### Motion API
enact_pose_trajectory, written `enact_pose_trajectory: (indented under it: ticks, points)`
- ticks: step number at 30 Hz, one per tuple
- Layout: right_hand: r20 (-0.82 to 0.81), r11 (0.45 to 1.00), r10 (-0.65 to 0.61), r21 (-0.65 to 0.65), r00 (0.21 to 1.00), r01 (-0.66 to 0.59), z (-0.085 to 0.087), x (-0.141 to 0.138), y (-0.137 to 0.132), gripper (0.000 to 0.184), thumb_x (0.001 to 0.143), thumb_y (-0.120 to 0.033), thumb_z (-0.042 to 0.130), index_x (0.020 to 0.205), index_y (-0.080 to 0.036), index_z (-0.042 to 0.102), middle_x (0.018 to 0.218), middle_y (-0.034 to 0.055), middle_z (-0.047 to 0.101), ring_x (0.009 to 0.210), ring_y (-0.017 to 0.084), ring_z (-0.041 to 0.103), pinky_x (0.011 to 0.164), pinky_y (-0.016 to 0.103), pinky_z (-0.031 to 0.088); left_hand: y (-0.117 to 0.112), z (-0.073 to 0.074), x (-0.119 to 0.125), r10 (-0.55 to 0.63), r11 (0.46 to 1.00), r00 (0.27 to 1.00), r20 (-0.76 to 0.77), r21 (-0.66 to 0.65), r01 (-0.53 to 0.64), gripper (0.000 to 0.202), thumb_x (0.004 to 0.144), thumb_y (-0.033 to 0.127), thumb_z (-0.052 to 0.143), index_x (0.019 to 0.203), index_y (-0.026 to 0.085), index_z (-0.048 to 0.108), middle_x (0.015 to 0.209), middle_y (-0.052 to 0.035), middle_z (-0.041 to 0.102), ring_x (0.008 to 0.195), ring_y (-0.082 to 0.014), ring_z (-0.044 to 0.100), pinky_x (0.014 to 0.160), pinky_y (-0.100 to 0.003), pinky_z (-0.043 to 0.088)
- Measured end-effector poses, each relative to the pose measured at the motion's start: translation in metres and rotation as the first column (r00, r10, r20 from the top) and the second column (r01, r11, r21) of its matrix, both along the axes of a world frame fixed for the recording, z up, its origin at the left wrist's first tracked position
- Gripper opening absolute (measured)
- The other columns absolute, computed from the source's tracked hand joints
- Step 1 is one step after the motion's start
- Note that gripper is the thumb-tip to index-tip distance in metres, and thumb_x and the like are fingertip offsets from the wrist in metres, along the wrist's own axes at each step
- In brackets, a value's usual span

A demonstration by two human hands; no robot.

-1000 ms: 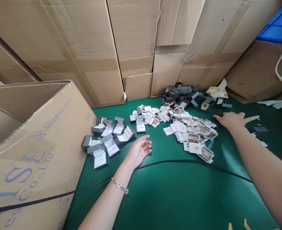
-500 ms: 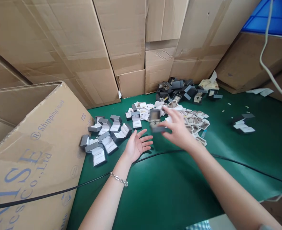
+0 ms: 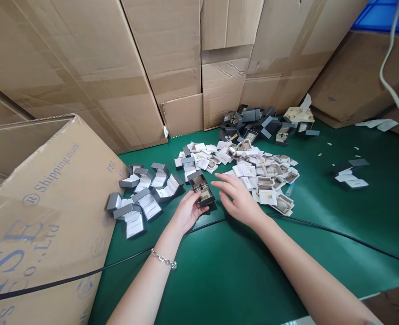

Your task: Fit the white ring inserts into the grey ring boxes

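On the green surface [image 3: 236, 271], near its middle, I log the left hand [image 3: 186, 212] with fingers curled around a small dark grey box [image 3: 203, 190]. Its lid stands open, and the box sits low, at or just above the surface. The right hand [image 3: 240, 201] is flat, fingers spread, holding nothing, just beside the box on its right; I cannot tell whether they touch. Left of the box is a cluster of open grey boxes with white lining [image 3: 145, 198]. Right of it is a loose heap of white paper cards [image 3: 263, 174]. A thin black cable [image 3: 304, 225] runs under both forearms. A big brown cardboard carton [image 3: 50, 198] stands at far left.
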State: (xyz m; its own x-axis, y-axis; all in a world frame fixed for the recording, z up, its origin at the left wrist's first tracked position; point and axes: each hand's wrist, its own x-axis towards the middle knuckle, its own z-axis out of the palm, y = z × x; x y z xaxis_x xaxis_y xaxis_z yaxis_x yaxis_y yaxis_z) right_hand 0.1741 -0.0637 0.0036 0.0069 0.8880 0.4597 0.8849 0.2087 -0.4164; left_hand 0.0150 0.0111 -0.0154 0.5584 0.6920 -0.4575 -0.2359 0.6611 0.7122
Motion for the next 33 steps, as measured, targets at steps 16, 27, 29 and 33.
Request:
enact_pose_trajectory:
  ticks: [16,27,29,33]
  points:
    - [0.346,0.894,-0.378,-0.104,0.859,0.435,-0.011,0.043,0.003,0.036,0.089,-0.018,0.036,0.086,-0.02,0.071,0.128,0.0068,0.055,0.12,0.035,0.045,0.095,0.078,-0.002,-0.001,0.005,-0.001,-0.043,0.999,0.998,-0.053,-0.004,0.042,0.031,0.08,0.023,0.058,0.109,0.016,0.052,0.099,-0.0074,0.063,0.079,-0.0131,0.063,0.062,-0.025,0.055]
    - [0.357,0.91,-0.324,-0.136,0.876,0.392,-0.013,0.039,0.005,0.037,0.091,-0.02,0.034,0.084,-0.02,0.07,0.129,0.0045,0.054,0.12,0.034,0.046,0.095,0.078,-0.006,-0.001,0.003,-0.001,-0.061,0.998,0.997,-0.044,0.01,0.061,0.03,0.081,0.024,0.056,0.109,0.016,0.052,0.101,-0.0084,0.062,0.08,-0.0135,0.062,0.062,-0.025,0.055]
    - [0.359,0.915,-0.313,-0.133,0.879,0.38,-0.014,0.038,0.005,0.036,0.092,-0.019,0.033,0.093,-0.02,0.069,0.131,0.0046,0.052,0.12,0.033,0.046,0.095,0.078,-0.005,-0.001,0.003,-0.001,-0.061,0.998,0.997,-0.044,0.007,0.061,0.03,0.081,0.024,0.056,0.11,0.017,0.052,0.101,-0.0082,0.062,0.08,-0.0136,0.062,0.061,-0.025,0.055]
    - [0.356,0.927,-0.278,-0.142,0.892,0.346,-0.017,0.036,0.007,0.036,0.092,-0.019,0.032,0.103,-0.02,0.066,0.132,0.006,0.051,0.121,0.032,0.045,0.095,0.077,-0.005,-0.001,0.006,0.0,-0.054,0.999,0.997,-0.047,-0.006,0.054,0.031,0.081,0.023,0.057,0.111,0.017,0.051,0.099,-0.0077,0.062,0.08,-0.014,0.062,0.062,-0.025,0.055]
